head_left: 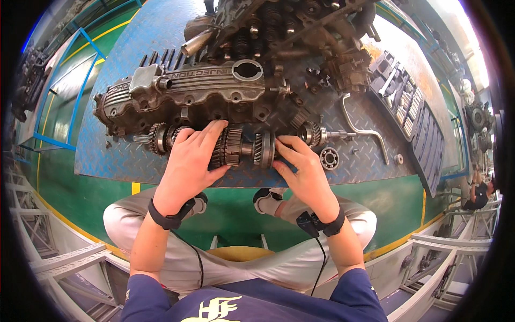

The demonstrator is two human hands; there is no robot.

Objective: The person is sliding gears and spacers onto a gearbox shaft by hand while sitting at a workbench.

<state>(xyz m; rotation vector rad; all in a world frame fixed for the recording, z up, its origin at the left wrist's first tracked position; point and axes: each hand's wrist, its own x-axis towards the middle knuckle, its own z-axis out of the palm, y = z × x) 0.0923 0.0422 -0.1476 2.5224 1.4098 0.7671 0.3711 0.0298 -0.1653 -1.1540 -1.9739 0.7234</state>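
Observation:
A gearbox shaft (pixel 247 148) with several gears lies crosswise near the front edge of the metal bench. My left hand (pixel 194 157) is wrapped over the gears on its left part, thumb below and fingers on top. At the right end of the shaft my right hand (pixel 299 163) grips a gear with a smooth ring (pixel 266 149) between thumb and fingers. Bare shaft shows between that gear and the toothed hub (pixel 232 146) beside my left hand. Just right of my right fingers lies a second geared shaft (pixel 316 133), and near it a ball bearing (pixel 329 158).
Behind my hands stands a ribbed metal valve cover (pixel 182 88), with a large engine block (pixel 263 32) farther back. A bent metal rod (pixel 360 130) lies to the right. Beyond it sits an open tool case (pixel 399 102) with sockets and wrenches. A small nut (pixel 398 159) rests near the front edge.

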